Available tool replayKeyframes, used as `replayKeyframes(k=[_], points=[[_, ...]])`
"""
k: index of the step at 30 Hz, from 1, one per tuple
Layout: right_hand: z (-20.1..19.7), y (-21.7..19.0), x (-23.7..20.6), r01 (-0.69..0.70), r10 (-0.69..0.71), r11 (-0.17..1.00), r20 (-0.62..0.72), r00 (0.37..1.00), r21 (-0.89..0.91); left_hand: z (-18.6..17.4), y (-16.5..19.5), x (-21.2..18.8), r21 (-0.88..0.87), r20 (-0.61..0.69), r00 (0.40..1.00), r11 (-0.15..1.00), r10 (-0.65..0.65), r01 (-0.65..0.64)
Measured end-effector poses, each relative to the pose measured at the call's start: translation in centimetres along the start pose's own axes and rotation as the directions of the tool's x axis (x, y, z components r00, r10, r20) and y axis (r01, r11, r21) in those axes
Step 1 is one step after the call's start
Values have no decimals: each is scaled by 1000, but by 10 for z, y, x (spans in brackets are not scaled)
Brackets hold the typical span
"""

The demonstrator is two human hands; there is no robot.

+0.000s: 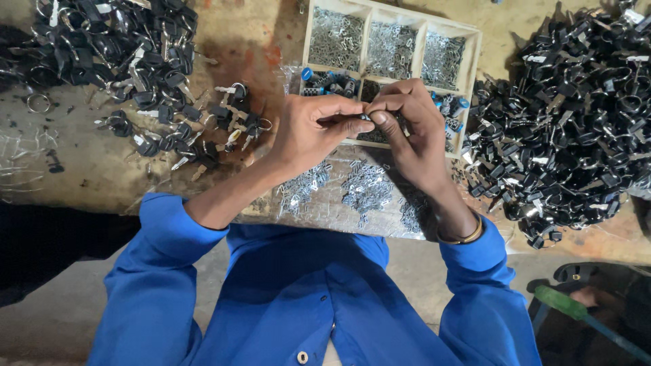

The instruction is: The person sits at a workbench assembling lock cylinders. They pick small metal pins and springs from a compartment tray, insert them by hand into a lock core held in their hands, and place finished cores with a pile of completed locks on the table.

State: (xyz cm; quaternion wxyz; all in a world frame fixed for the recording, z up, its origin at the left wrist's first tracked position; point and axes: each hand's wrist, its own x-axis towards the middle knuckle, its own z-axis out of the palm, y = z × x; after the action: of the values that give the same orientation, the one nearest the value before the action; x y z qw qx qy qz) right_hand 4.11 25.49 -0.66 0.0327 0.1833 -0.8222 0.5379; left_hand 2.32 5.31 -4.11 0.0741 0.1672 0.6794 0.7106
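Head view, hands: The left hand (308, 132) and right hand (410, 129) are seen brought together above the bench, fingertips meeting over the near edge of a wooden compartment tray (475, 51).
Left hand: Thumb and forefinger are pinched shut on a small metal part (365, 118).
Right hand: Its fingers are curled and closed on the same small part from the other side; a gold bangle (464, 237) is worn at the wrist.
Held part: It is almost wholly hidden by the fingertips; its long axis appears to run roughly left to right between the two hands, though which end points where cannot be told.
Tray: Three far compartments are filled with small silvery pieces; the near ones hold dark and blue-capped pieces, partly covered by the hands.
Near edge: Clusters of small silvery pieces (366, 190) are spread on a clear plastic sheet (325, 217) just below the hands, up to the bench edge.
Left side: A heap of black-headed keys (115, 41) is piled at the far left, with loose keys (203, 135) strewn close beside the left wrist.
Right side: A larger heap of black keys (576, 115) is banked against the tray's right wall.
Open room: Bare bench (81, 163) is seen only at the near left; elsewhere the hands are hemmed in by piles.
Foreground: Blue sleeves (163, 244) fill the lower frame.
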Motion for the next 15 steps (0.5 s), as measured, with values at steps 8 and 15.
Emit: replayKeyframes(k=[8,15], points=[[-9,-6,4,155,-149,983,58,987,-101,-3,-2,1,-7,27,999,1000,20,-20],[-12,7,5,105,-91,684,58,994,-721,-1,-5,-1,-44,-8,998,997,65,-66]])
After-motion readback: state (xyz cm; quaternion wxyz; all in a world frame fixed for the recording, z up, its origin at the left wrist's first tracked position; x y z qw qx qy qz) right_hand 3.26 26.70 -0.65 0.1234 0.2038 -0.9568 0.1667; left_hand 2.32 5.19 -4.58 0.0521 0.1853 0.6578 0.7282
